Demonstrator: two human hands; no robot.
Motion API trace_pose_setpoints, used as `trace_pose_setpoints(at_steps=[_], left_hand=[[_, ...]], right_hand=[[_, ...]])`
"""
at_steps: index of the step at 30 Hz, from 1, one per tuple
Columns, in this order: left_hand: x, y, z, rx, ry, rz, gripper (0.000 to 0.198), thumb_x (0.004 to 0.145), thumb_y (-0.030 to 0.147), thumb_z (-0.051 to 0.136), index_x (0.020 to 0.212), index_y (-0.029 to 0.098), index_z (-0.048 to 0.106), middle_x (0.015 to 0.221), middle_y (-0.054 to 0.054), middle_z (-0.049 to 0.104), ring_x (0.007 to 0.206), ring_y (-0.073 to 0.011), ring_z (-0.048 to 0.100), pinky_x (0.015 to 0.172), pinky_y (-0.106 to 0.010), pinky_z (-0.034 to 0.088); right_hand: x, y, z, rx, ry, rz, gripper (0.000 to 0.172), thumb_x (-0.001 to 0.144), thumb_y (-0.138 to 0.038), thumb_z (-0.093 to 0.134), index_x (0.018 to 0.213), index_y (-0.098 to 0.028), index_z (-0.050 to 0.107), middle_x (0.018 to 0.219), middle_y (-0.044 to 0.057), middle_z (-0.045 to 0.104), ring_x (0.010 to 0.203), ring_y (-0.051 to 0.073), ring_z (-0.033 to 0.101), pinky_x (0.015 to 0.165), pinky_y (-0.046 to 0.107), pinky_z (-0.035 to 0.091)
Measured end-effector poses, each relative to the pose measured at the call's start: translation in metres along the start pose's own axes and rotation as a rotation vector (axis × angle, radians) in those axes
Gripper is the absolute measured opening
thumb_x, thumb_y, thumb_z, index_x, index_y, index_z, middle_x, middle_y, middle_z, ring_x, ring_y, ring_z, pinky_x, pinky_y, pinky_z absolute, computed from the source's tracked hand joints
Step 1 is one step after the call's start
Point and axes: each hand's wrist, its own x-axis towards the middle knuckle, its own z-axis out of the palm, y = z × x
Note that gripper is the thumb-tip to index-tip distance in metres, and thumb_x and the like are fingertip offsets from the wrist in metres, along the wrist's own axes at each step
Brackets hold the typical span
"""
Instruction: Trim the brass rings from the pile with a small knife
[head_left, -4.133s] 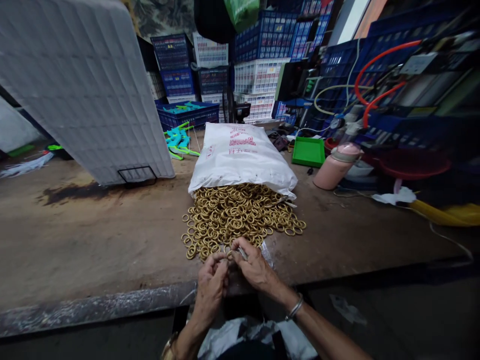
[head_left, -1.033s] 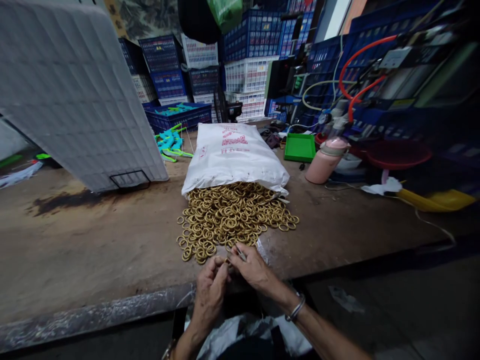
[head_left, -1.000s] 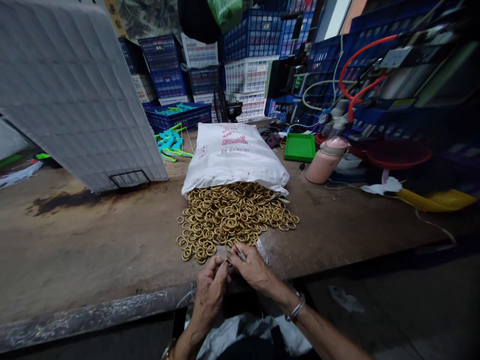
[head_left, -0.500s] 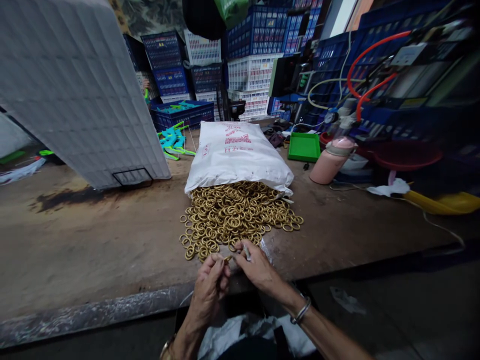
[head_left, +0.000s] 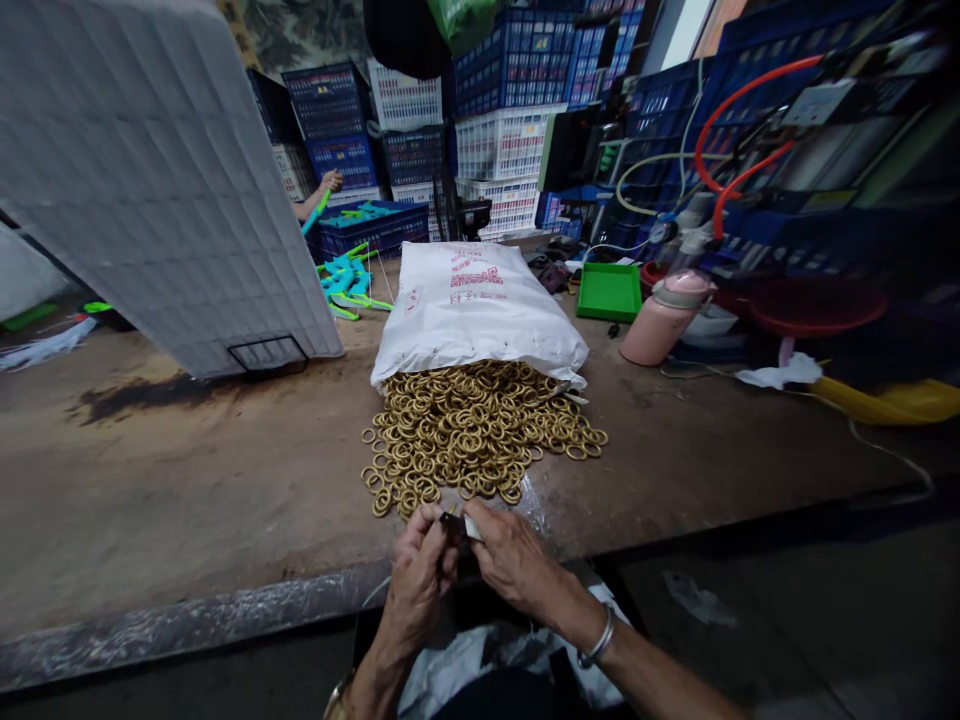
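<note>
A heap of gold-coloured rings [head_left: 465, 430] spills from the mouth of a white sack [head_left: 480, 310] onto the table. Just in front of the heap, near the table edge, my two hands meet. My left hand [head_left: 421, 565] is closed, pinching what looks like one gold ring [head_left: 453, 510], mostly hidden by the fingers. In my closed right hand [head_left: 517, 560] is a small knife with a white handle [head_left: 472, 528]. Its dark blade [head_left: 451, 522] points left and reaches the left fingertips. Whether the blade touches the ring I cannot tell.
A white ribbed panel [head_left: 165, 200] stands at the left. Behind the sack lie blue-green hangers [head_left: 349, 280]; another person's hand [head_left: 331, 181] holds one near a blue crate [head_left: 371, 235]. At right are a green tray [head_left: 609, 292], a pink bottle [head_left: 664, 325] and red hoses [head_left: 720, 110].
My right hand has turned and brought the knife's blade against the left fingertips; before, the handle pointed up among the fingers. The other person's hand has emerged from behind the panel with a hanger.
</note>
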Motion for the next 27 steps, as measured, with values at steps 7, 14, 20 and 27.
trace_pose_setpoints(at_steps=[7, 14, 20, 27], left_hand=[[-0.002, 0.0, 0.002, 0.04, -0.008, -0.001, 0.028, 0.075, 0.044, 0.057, 0.08, 0.021, 0.043, 0.049, 0.011, 0.034, 0.039, -0.0038, 0.026, 0.04, -0.015, 0.019], [-0.003, -0.001, 0.003, 0.065, -0.001, 0.016, 0.031, 0.073, 0.046, 0.058, 0.076, 0.02, 0.043, 0.048, 0.011, 0.033, 0.039, -0.0036, 0.024, 0.039, -0.016, 0.016], [-0.003, -0.004, 0.0, 0.069, 0.017, 0.015, 0.029, 0.075, 0.044, 0.057, 0.073, 0.019, 0.043, 0.05, 0.009, 0.037, 0.04, -0.0033, 0.026, 0.039, -0.016, 0.018], [-0.013, 0.01, 0.01, 0.077, -0.026, 0.027, 0.03, 0.074, 0.044, 0.058, 0.07, 0.018, 0.046, 0.061, 0.004, 0.052, 0.041, -0.0028, 0.031, 0.038, -0.016, 0.021]], right_hand=[[-0.001, -0.007, 0.0, -0.11, 0.015, 0.017, 0.029, 0.067, -0.004, 0.036, 0.092, -0.018, 0.045, 0.075, 0.001, 0.056, 0.066, 0.015, 0.05, 0.059, 0.026, 0.03], [0.001, -0.013, -0.001, -0.102, 0.019, 0.07, 0.029, 0.067, -0.004, 0.035, 0.091, -0.018, 0.046, 0.078, 0.003, 0.059, 0.069, 0.015, 0.052, 0.06, 0.026, 0.032], [0.002, -0.015, -0.006, -0.098, -0.048, 0.099, 0.026, 0.068, -0.006, 0.036, 0.089, -0.017, 0.047, 0.072, 0.003, 0.058, 0.064, 0.015, 0.05, 0.057, 0.026, 0.03], [0.002, 0.005, -0.004, -0.01, -0.003, 0.049, 0.023, 0.075, -0.011, 0.035, 0.094, -0.019, 0.046, 0.073, 0.001, 0.056, 0.064, 0.014, 0.048, 0.058, 0.023, 0.029]])
